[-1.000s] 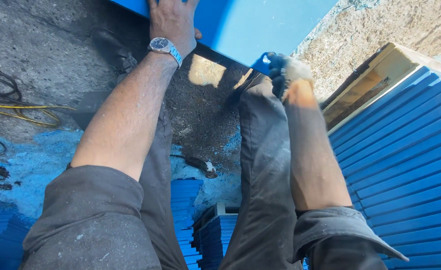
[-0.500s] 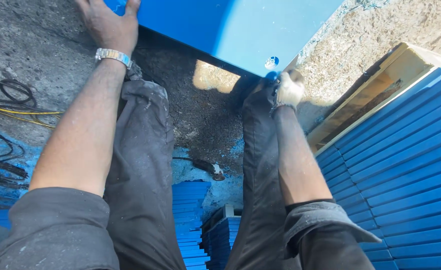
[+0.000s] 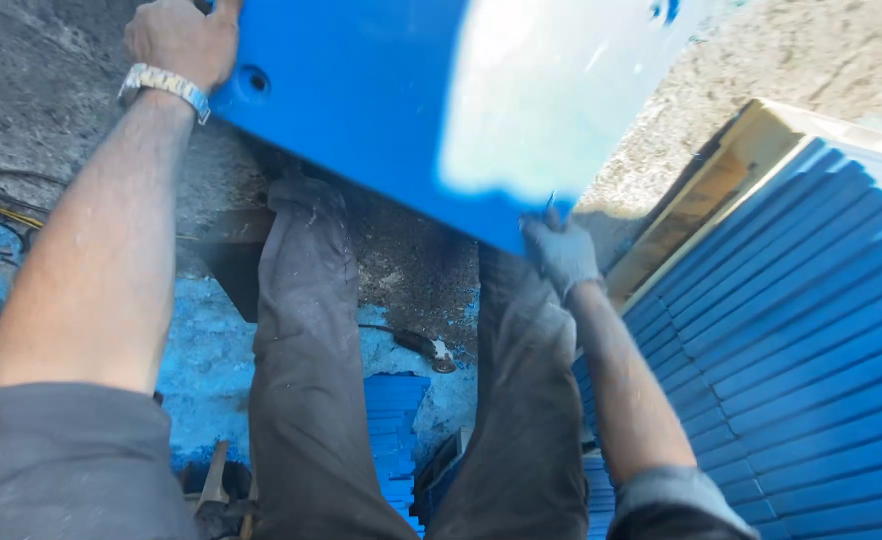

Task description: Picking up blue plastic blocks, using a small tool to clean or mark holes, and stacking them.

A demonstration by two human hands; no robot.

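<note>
Holding a large flat blue-painted metal panel between both hands, the person stands over a grit-strewn, blue-stained ground, the legs in grey trousers visible below. The left hand, bare and wearing a silver metal wristwatch, is closed over the panel's left edge just above a small round hole, with the fingers wrapped behind the sheet and mostly hidden. The right hand, dusted with pale paint or covered by a light glove (which of the two cannot be told), pinches the panel's lower right corner, fingers closed tightly on the edge. As judged from this view, the panel is already lifted clear of the ground and tilted, its lower edge crossing in front of the thighs and a bright glare patch on its upper right face; setting it down anywhere is not yet done. A stack of blue-painted slats on a pale wooden frame lies along the right side of the ground, near the right hand but not touching the panel. More blue slats lie between the feet, a small angle grinder with cable beside them.
</note>
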